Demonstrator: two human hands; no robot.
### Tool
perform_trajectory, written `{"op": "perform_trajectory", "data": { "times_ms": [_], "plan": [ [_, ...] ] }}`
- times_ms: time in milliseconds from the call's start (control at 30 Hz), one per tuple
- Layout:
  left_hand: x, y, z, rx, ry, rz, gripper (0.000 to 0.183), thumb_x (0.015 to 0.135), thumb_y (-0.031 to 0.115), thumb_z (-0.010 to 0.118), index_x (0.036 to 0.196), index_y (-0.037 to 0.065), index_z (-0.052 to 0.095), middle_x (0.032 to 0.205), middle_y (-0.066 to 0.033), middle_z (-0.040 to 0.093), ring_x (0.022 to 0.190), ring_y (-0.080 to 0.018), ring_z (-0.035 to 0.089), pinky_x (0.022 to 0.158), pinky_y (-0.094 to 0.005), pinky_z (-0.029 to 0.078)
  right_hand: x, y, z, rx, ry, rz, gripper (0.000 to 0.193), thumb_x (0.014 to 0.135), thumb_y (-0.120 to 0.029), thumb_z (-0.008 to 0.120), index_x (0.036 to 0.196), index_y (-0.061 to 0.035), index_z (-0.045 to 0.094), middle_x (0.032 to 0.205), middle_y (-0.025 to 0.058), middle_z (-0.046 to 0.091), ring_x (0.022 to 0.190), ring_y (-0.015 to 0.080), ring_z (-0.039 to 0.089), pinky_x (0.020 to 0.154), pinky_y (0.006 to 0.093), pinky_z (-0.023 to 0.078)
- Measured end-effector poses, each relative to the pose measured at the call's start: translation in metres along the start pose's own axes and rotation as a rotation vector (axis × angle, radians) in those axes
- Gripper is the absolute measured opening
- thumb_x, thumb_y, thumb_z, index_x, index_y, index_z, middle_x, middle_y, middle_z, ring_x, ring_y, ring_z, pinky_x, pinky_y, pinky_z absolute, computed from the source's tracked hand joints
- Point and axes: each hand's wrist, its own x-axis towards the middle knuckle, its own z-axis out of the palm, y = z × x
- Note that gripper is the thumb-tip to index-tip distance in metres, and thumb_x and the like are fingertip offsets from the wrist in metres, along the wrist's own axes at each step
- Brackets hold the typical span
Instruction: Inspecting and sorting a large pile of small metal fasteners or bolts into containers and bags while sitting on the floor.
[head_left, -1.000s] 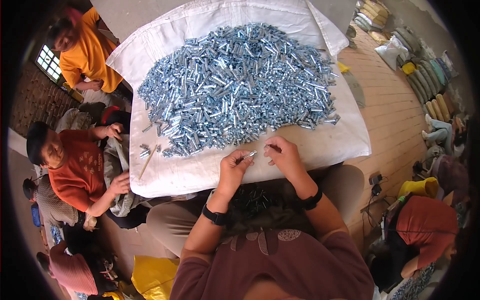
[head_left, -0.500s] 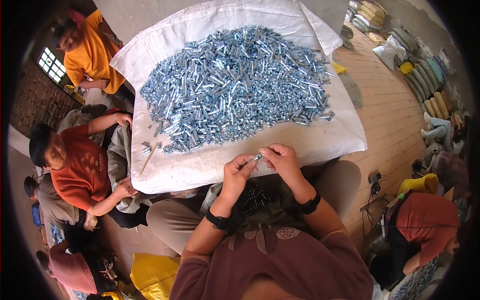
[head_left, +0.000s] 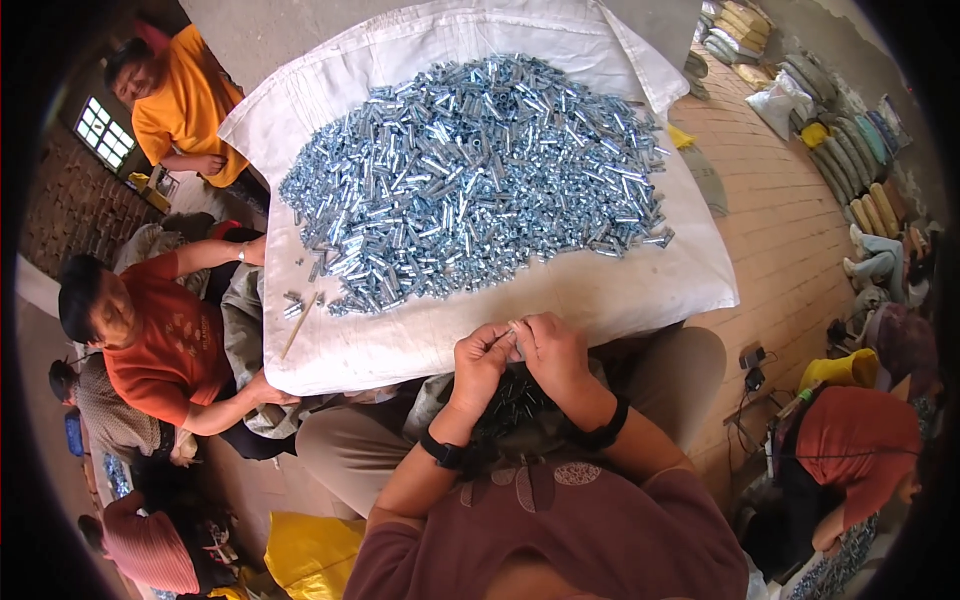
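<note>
My left hand and my right hand meet just off the near edge of the cloth-covered table. Both are closed, their fingertips pinched together around a small silvery metal sleeve, which the fingers mostly hide. Beyond them, a broad heap of shiny, bluish-silver metal sleeves lies on the white cloth. Below my hands, several small metal pieces rest in a dark hollow at my lap.
A thin wooden stick and a few loose metal pieces lie at the cloth's left. A person in a red shirt sits close on the left, one hand by the table. A yellow sack is at lower left; cables trail at right.
My hands have drawn closer together and slightly toward me. My right hand has turned over the metal sleeve, which showed more before. The seated person's near hand has shifted right along the table edge.
</note>
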Motion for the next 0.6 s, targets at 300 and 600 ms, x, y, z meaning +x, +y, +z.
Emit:
{"op": "perform_trajectory", "data": {
  "times_ms": [300, 600],
  "plan": [
    [0.063, 0.016, -0.018, 0.836, -0.023, 0.489, 0.015, 0.083, 0.013, 0.062, 0.084, -0.002, 0.065, 0.078, -0.0192, 0.064, 0.068, -0.0312, 0.062, 0.061, -0.0358, 0.049, 0.046, 0.061, 0.023, -0.309, -0.066, 0.091, 0.021, 0.079, -0.027, 0.064, 0.086, -0.0066, 0.062, 0.076, 0.0085, 0.060, 0.072, 0.0272, 0.061, 0.058, 0.0393, 0.048],
    [0.159, 0.014, -0.008, 1.294, 0.193, 0.432, 0.011, 0.075, 0.013, 0.065, 0.078, 0.003, 0.060, 0.083, -0.0180, 0.060, 0.071, -0.0359, 0.061, 0.063, -0.0425, 0.049, 0.051, 0.067, 0.041, -0.310, -0.122, 0.071, 0.020, 0.075, -0.024, 0.067, 0.082, -0.0060, 0.061, 0.079, 0.0090, 0.059, 0.072, 0.0276, 0.060, 0.060, 0.0389, 0.048]
  ]
}}
